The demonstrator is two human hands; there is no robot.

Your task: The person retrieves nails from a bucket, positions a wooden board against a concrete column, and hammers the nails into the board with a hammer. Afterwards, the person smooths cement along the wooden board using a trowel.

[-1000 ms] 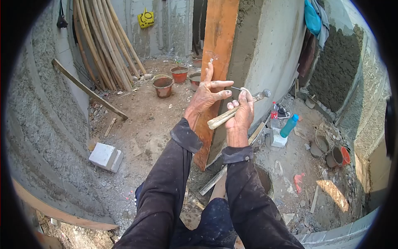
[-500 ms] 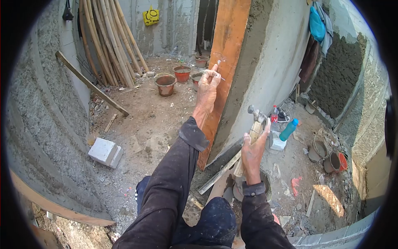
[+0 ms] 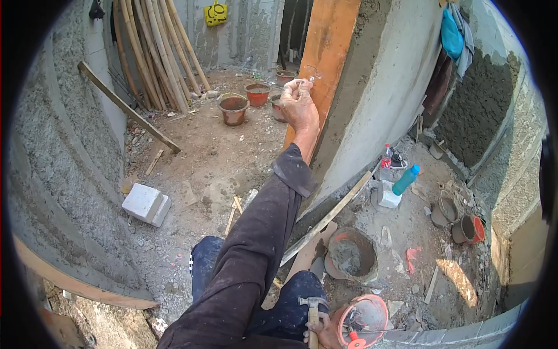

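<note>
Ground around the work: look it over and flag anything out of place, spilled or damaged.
No obvious spill shows. At right, a crumpled pink scrap lies loose on the debris-strewn ground, like litter. At left, two white blocks sit offset rather than flush, perhaps just set down roughly.

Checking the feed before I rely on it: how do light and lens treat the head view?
Head view: wide-angle bending, black corners. Head view: mostly even shade; bright sunlit ground at lower right. Head view: left hand fairly sharp, though anything at its fingertips is too small to tell; bottom edge crops the hammer.
</note>
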